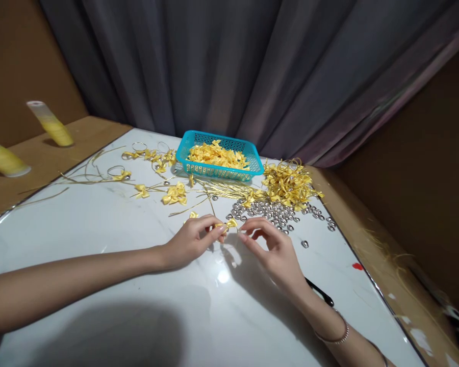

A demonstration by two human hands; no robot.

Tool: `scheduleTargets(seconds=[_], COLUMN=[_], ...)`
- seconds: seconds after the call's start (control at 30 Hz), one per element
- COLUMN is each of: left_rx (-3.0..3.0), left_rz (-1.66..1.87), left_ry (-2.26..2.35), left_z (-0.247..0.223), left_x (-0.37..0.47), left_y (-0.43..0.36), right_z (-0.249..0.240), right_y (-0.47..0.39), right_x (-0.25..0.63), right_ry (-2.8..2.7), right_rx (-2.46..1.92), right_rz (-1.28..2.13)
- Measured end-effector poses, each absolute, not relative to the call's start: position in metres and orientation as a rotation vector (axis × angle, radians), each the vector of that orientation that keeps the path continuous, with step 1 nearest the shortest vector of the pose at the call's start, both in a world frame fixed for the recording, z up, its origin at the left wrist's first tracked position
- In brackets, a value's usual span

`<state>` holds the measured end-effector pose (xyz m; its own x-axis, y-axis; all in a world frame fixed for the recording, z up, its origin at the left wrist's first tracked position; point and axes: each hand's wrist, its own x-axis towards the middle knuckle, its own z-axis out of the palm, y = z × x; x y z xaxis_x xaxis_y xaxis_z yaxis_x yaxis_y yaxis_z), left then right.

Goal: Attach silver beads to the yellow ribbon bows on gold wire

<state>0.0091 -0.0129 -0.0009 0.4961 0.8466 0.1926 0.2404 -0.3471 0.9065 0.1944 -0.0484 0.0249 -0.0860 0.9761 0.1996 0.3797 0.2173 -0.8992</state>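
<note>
My left hand (191, 241) pinches a small yellow ribbon bow (232, 223) between thumb and fingers, just above the white tabletop. My right hand (276, 251) is closed in a pinch at the bow's right side, on what looks like the end of a thin gold cord; its fingertips partly hide it. Another yellow bow (193, 215) lies behind my left hand. Beyond both hands are a bundle of gold cords (229, 189) and a spread of silver oval beads (270, 210). A single bead (305, 244) lies to the right of my right hand.
A turquoise basket (224, 173) of yellow bows stands at the back. Beside it is a heap of bows with cords (290, 183). More bows (175, 193) lie left. Two yellow spools (55, 130) stand far left. A black-handled tool (321, 292) is partly under my right forearm.
</note>
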Motion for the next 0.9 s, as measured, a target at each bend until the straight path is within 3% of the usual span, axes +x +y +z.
scheduleTargets(seconds=[0.1,0.23,0.9], left_rx=[1.870,1.862,1.867], left_rz=[0.846,0.818,0.778], left_ry=[0.902,0.883,0.850], left_z=[-0.0006,0.0002,0.0031], left_x=[0.0092,0.0088,0.0096], left_y=[-0.0141,-0.0157,-0.0165], right_z=[0.0252,0.0258,0.0204], right_y=[-0.0526,-0.0548,-0.0558], right_x=[0.1920,0.1904,0.1888], right_ry=[-1.794,-1.878,-1.934], right_rx=[-1.244,-1.181,-1.125], right_rz=[0.527,0.369,0.334])
